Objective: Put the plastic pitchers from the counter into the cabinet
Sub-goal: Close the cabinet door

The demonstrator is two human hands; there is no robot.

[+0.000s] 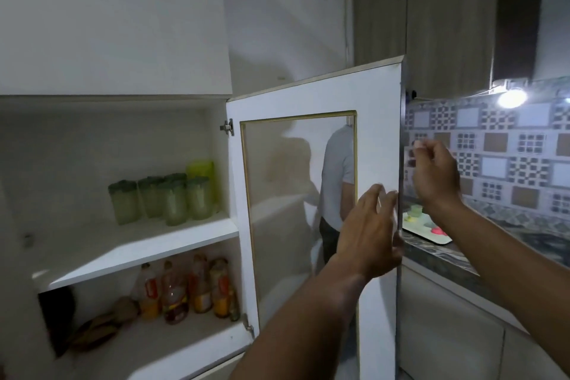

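**The cabinet door is open and both hands are empty**

The cabinet (123, 163) stands open. Its white door (379, 120) with a glass pane swings out to the right. On the upper shelf (148, 244) stand green plastic pitchers (160, 197) with dark green lids, close together, and a bright yellow-green one (201, 170) behind them. On the shelf below stand bottles (185, 287) of oil or juice.

The left hand (367, 231) is right at the free edge of the door. Its fingers are spread apart and it holds nothing. It may be touching the door edge, but that is hard to tell. The right hand (435, 173) is up past the door, in front of the tiled wall (499, 148). Its fingers are loosely curled and it holds nothing too.

Low on the right is the table (438, 259). A tray (428, 231) lies on it with small green and pink things. No pitcher can be seen on the table from here, because the door and the arms hide part of it.

It looks like the pitchers may already be put away, or more may wait out of sight.

What could go wrong? If the door is swung shut fast, it could pinch fingers at the edge. A hard bang could also shake the pitchers, since they stand so close together.
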